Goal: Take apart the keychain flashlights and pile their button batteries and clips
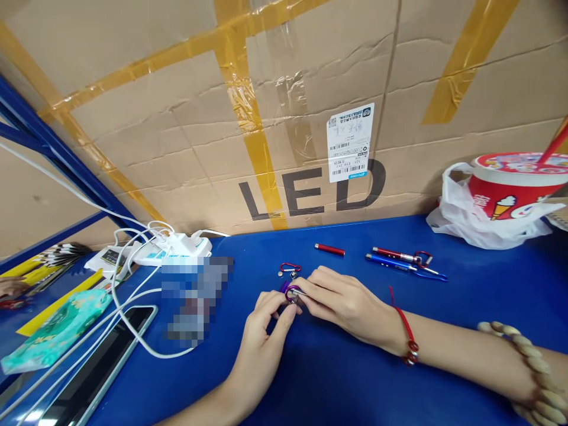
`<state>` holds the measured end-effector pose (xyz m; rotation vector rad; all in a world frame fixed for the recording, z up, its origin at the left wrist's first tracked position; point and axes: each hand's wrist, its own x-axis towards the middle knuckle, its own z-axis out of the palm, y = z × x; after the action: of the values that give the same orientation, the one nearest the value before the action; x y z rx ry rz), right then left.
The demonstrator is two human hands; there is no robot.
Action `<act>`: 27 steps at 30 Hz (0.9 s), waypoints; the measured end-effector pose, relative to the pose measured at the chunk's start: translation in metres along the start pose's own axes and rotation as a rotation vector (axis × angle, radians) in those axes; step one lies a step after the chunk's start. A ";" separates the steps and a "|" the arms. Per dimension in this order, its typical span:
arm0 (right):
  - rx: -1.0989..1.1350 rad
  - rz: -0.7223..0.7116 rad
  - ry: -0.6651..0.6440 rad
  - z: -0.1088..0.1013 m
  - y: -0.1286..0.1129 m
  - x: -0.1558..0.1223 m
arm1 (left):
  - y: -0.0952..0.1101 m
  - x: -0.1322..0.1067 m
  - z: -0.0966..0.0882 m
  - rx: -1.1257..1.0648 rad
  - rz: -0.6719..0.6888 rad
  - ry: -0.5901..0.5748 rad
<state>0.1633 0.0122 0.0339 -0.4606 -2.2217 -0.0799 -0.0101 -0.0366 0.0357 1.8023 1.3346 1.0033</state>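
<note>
The purple carabiner (287, 293) looks like glossy metal, the bench (377, 381) smooth and shiny, the carton (177, 160) matt, creased cardboard under glossy plastic tape (242, 89), the carrier bag (470, 233) thin, crinkled plastic.

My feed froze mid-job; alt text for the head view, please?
A person's left hand and right hand hold a small purple clip at a blue table. Beyond lie a red clip, a red tube and a blue pen; taped cardboard stands behind.
</note>
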 end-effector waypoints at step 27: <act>-0.311 0.366 -0.359 0.003 0.045 -0.009 | -0.004 0.002 -0.004 0.069 0.131 0.081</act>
<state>0.1822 0.0522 0.0211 -1.1207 -2.4407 -0.1592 -0.0149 -0.0336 0.0348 1.9399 1.3287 1.1228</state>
